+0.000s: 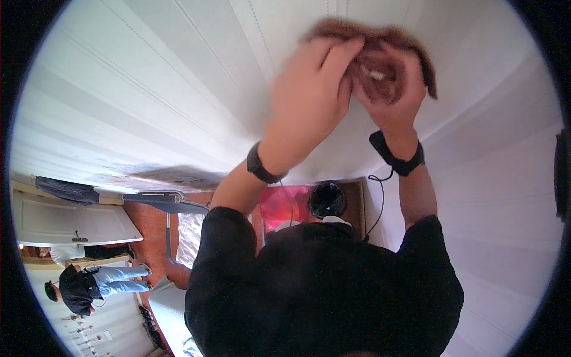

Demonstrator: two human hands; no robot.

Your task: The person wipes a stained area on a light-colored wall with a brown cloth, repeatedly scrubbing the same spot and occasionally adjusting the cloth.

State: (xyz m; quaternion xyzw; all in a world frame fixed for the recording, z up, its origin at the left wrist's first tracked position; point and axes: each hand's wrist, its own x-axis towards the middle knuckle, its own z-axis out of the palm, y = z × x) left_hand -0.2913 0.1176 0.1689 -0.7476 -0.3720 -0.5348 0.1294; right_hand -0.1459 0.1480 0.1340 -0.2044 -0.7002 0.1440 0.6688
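Up against the white striped wall [232, 89], both my hands are raised around a brown, soft-looking cloth [410, 40], blurred by motion. My left hand [309, 95] grips its left side, fingers bent. From the right, my right hand [401, 98] curls round the bunched part. A small whitish piece [375, 74] shows in the brown folds between the hands; its kind cannot be made out. Black bands circle both my wrists, and a thin black cable [379, 202] hangs from the right one.
Below me stand a black-lined bin [328, 199] and a pink-red plastic bag [279, 205]. To the left are a grey metal-framed folding piece [168, 205], a bed [169, 309], a white door [77, 220] and two people [80, 288], [65, 254] farther off.
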